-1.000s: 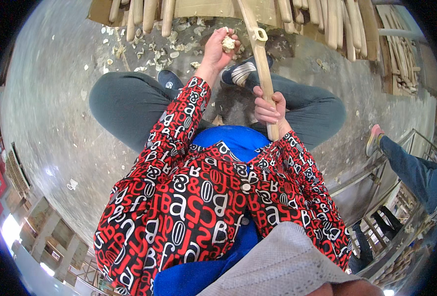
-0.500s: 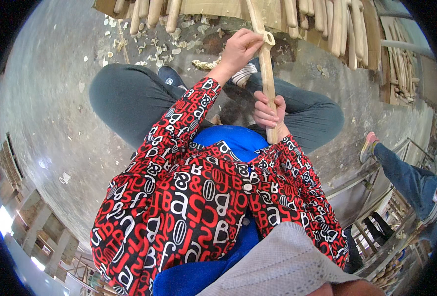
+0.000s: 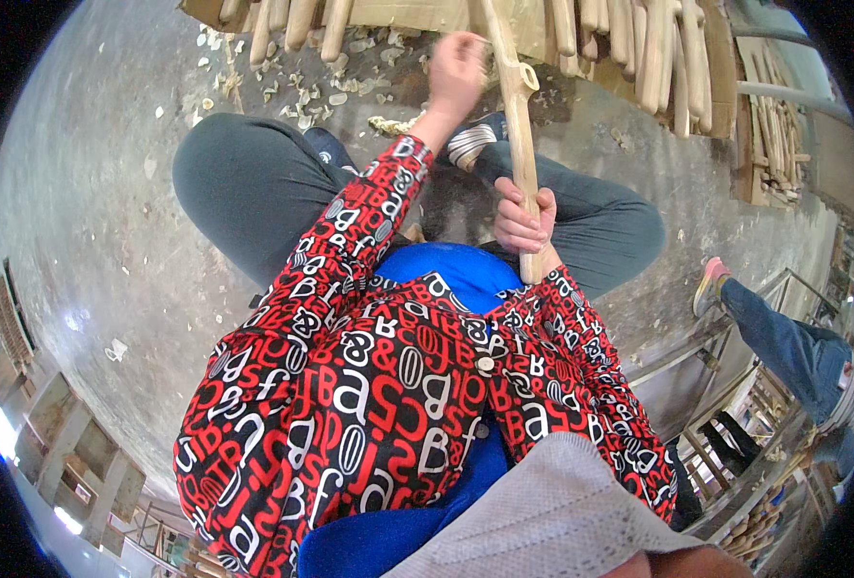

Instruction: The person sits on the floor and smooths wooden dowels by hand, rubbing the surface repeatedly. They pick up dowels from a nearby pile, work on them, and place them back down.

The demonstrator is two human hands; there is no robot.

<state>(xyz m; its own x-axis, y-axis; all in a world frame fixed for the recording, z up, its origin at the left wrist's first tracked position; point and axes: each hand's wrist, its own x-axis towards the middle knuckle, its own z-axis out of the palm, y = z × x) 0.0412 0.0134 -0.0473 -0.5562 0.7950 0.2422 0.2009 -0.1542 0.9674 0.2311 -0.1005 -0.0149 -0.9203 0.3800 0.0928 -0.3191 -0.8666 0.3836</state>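
R hand (image 3: 523,217) clamped round lower end of wooden stick (image 3: 516,125) w/ long axis running up-frame away from lap, L hand (image 3: 456,67) higher up, touching stick's left side nr its notch, fingers curled shut, contents can't tell.

Bare concrete floor (image 3: 99,222) open to the left; stacked wooden pieces (image 3: 629,48) and shavings (image 3: 302,91) crowding ahead.
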